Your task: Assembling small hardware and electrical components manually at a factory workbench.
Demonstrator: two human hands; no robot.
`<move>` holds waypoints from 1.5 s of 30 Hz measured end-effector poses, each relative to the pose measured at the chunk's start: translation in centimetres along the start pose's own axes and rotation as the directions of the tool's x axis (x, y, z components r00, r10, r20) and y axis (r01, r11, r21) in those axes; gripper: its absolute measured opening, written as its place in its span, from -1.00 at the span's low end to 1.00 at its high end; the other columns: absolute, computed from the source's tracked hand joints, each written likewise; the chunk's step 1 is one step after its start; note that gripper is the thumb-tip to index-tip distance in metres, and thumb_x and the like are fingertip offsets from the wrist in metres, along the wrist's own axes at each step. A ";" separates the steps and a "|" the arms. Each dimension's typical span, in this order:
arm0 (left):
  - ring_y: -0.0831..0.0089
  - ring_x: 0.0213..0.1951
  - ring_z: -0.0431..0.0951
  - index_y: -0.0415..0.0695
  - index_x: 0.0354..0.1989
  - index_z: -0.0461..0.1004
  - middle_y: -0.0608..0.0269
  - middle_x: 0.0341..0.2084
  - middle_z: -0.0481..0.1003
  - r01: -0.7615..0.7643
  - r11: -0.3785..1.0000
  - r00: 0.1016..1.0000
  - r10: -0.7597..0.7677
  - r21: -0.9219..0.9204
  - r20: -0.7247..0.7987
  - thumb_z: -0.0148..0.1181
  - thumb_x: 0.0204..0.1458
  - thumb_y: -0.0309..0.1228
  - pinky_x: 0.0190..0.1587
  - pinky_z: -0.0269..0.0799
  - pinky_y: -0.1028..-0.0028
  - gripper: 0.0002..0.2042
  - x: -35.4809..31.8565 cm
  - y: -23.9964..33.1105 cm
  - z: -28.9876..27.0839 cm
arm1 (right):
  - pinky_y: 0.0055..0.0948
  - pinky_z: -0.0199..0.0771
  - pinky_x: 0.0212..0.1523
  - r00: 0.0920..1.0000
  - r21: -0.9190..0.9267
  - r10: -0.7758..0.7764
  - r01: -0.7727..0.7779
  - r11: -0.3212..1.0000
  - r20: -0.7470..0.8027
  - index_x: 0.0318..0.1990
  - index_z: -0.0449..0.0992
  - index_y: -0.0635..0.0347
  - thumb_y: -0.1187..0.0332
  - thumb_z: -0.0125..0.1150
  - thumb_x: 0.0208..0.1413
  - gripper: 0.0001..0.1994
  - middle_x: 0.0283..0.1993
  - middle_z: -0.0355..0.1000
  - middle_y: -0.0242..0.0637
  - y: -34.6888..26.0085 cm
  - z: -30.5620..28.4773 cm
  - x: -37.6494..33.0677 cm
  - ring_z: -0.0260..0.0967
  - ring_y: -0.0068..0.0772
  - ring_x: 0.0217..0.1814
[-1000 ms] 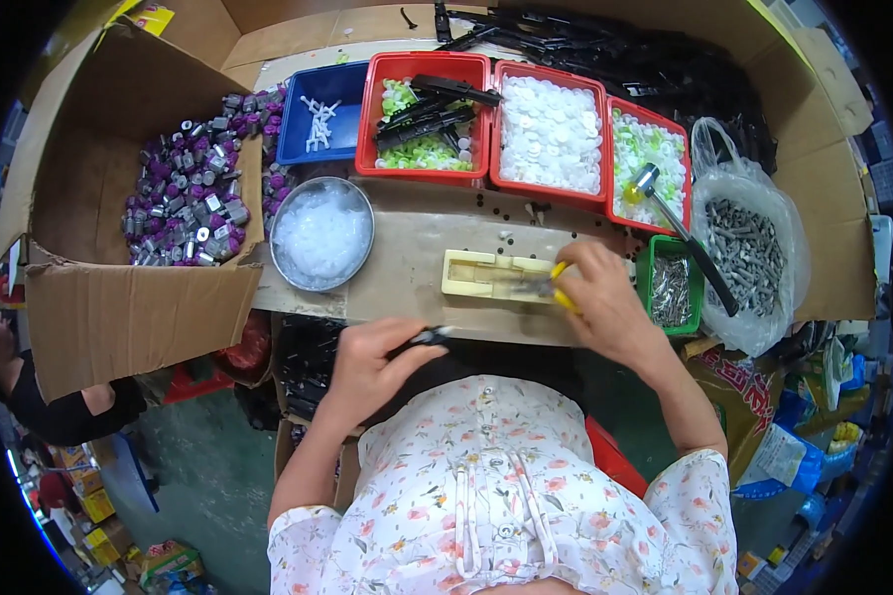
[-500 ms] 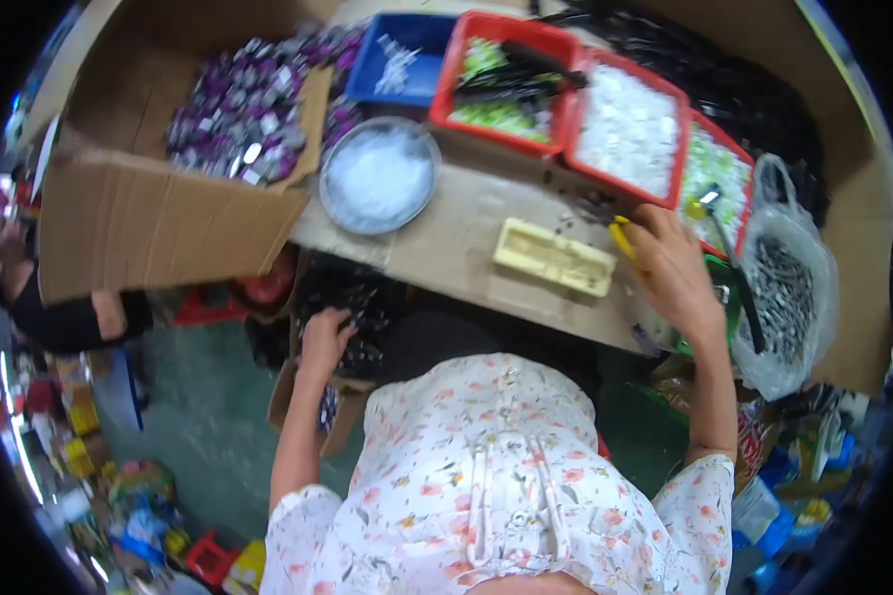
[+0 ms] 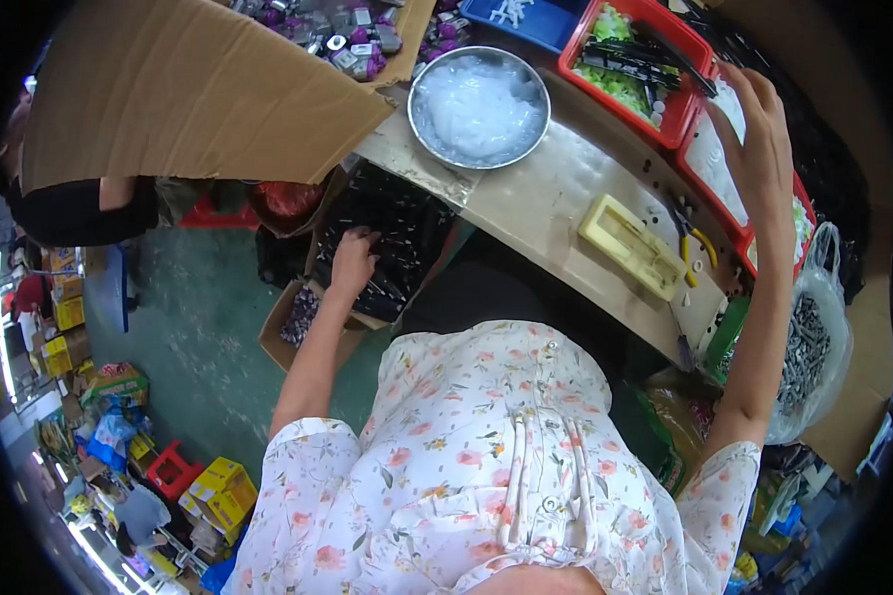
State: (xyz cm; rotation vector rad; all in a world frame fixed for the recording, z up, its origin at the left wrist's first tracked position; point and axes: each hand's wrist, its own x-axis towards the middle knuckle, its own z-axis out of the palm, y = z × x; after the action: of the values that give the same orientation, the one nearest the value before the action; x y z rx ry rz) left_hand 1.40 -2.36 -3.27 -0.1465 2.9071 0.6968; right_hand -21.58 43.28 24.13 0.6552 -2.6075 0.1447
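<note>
My right hand (image 3: 764, 149) reaches over the red tray of white pieces (image 3: 712, 159), fingers stretched and apart, with nothing visible in it. Close to its thumb, black strips (image 3: 630, 59) lie across the red tray of green and white pieces (image 3: 655, 117). My left hand (image 3: 352, 263) is low beside the table, over a black plastic bag (image 3: 392, 213) with small dark parts. Its fingers are bent, with thumb and forefinger apart. On the table lie a cream moulded block (image 3: 633, 246) with hollows and pliers (image 3: 690, 243) with yellow handles.
A metal bowl (image 3: 478, 107) of clear whitish material stands near a blue tray (image 3: 526, 22). A cardboard flap (image 3: 198, 99) juts out at the left. At the right hangs a clear bag (image 3: 814, 347) of metal parts. An open carton (image 3: 303, 317) sits below my left hand.
My right hand has let go of the yellow-handled pliers, now on the table, and moved up to the red trays. My left hand stays over the black bag. The view has shifted.
</note>
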 end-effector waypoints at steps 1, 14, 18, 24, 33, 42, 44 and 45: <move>0.03 0.03 0.43 -0.17 -0.07 0.58 -0.02 -0.04 0.46 -0.004 1.000 0.999 0.004 -0.006 -0.038 0.29 -0.22 -0.62 0.06 0.41 0.24 -0.59 -0.5 -0.3 0.4 | -0.25 0.48 -0.01 1.000 -0.022 -0.027 0.027 0.999 -0.007 0.15 0.44 0.14 0.31 0.19 0.22 -0.64 0.08 0.39 -0.11 0.2 0.9 0.6 0.41 -0.09 0.06; 0.01 -0.07 0.43 -0.25 -0.17 0.58 -0.01 -0.24 0.49 -0.015 0.999 1.000 0.015 0.034 -0.027 0.30 -0.17 -0.56 0.03 0.38 0.22 -0.70 -3.0 0.6 2.6 | -0.25 0.47 -0.19 0.995 0.062 -0.008 0.014 0.998 -0.096 -0.03 0.53 0.25 0.50 0.10 0.18 -0.78 -0.17 0.52 -0.12 3.7 3.6 2.2 0.52 -0.04 -0.19; 0.00 -0.12 0.49 -0.29 -0.19 0.58 -0.03 -0.25 0.54 -0.116 0.993 0.973 0.108 -0.027 -0.203 0.26 -0.09 -0.58 -0.01 0.40 0.24 -0.76 -2.1 4.4 -0.8 | -0.52 0.42 -0.27 0.956 0.438 0.253 -0.167 0.883 -0.145 -0.06 0.56 0.29 0.49 0.18 0.19 -0.81 -0.29 0.56 -0.23 0.4 -0.7 -0.6 0.45 -0.52 -0.32; 0.15 -0.29 0.53 -0.29 -0.21 0.58 0.06 -0.38 0.54 -0.446 0.888 0.799 0.340 -0.110 -0.496 0.26 -0.06 -0.68 -0.18 0.47 0.33 -0.80 0.6 16.7 -8.5 | -0.50 0.45 -0.17 0.897 0.625 0.393 -0.427 0.653 0.202 -0.18 0.56 0.36 0.59 0.23 0.07 -0.84 -0.27 0.55 -0.18 -4.7 -2.6 -11.1 0.49 -0.47 -0.19; 0.12 -0.19 0.52 -0.22 -0.20 0.60 0.13 -0.26 0.54 -0.815 0.567 0.554 0.701 -0.120 -0.448 0.33 -0.20 -0.71 -0.18 0.48 0.30 -0.69 3.6 28.1 -7.7 | -0.27 0.36 -0.26 0.934 0.405 0.345 -0.353 0.843 0.097 -0.34 0.58 0.32 0.62 0.28 -0.09 -0.88 -0.42 0.40 -0.17 -7.0 -1.7 -13.8 0.38 -0.16 -0.28; 0.12 0.05 0.44 -0.22 -0.02 0.52 0.09 -0.02 0.46 -0.857 0.514 0.506 0.821 -0.042 -0.266 0.33 -0.08 -0.49 0.00 0.37 0.21 -0.62 5.4 31.5 -5.9 | -0.23 0.36 -0.29 0.927 0.464 0.267 -0.364 0.808 0.263 -0.39 0.56 0.29 0.60 0.30 -0.11 -0.91 -0.42 0.39 -0.18 -5.4 -1.9 -13.6 0.39 -0.13 -0.29; 0.12 0.04 0.44 -0.23 -0.02 0.52 0.09 -0.02 0.46 -0.857 0.513 0.508 0.824 -0.049 -0.252 0.33 -0.08 -0.49 0.00 0.37 0.21 -0.62 5.5 31.7 -6.1 | -0.23 0.36 -0.31 0.905 0.504 0.285 -0.414 0.758 0.316 -0.39 0.54 0.29 0.60 0.30 -0.11 -0.91 -0.42 0.39 -0.18 -5.0 -1.8 -13.5 0.39 -0.12 -0.30; 0.12 0.03 0.44 -0.24 -0.03 0.51 0.09 -0.03 0.45 -0.855 0.515 0.513 0.824 -0.062 -0.241 0.33 -0.08 -0.48 -0.01 0.37 0.21 -0.62 5.5 31.8 -6.2 | -0.24 0.37 -0.32 0.883 0.545 0.292 -0.459 0.702 0.368 -0.38 0.53 0.30 0.59 0.30 -0.10 -0.90 -0.42 0.39 -0.17 -4.8 -1.7 -13.5 0.40 -0.12 -0.32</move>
State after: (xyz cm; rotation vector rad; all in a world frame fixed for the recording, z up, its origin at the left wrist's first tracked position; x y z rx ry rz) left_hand -8.86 22.73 15.33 1.3827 2.9344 1.0932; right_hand -7.98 45.18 19.61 0.3222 -2.9089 1.1726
